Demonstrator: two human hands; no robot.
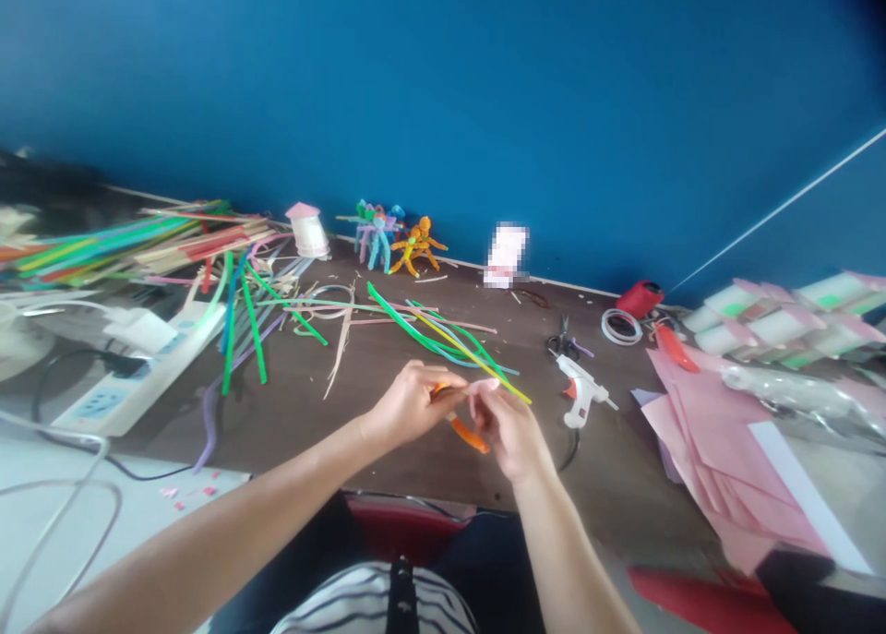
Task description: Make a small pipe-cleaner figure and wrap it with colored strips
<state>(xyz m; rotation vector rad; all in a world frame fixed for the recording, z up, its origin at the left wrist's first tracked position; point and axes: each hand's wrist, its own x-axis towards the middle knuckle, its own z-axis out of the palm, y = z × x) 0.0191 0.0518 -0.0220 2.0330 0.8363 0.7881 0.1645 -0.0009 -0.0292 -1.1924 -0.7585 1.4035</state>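
Fingertips [447,381] of both hands pinched closed on an orange pipe cleaner [469,435], its bent length dropping below them between left hand [408,403] and right hand [508,434], green and yellow pipe cleaners [443,339] just beyond on a dark wooden desk [609,486], white hot glue gun [580,389] to the right

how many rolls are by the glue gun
2: a red spool against the wall, and a white ring-shaped roll just in front of it, both beyond the glue gun. Others may be hidden under the pink paper.
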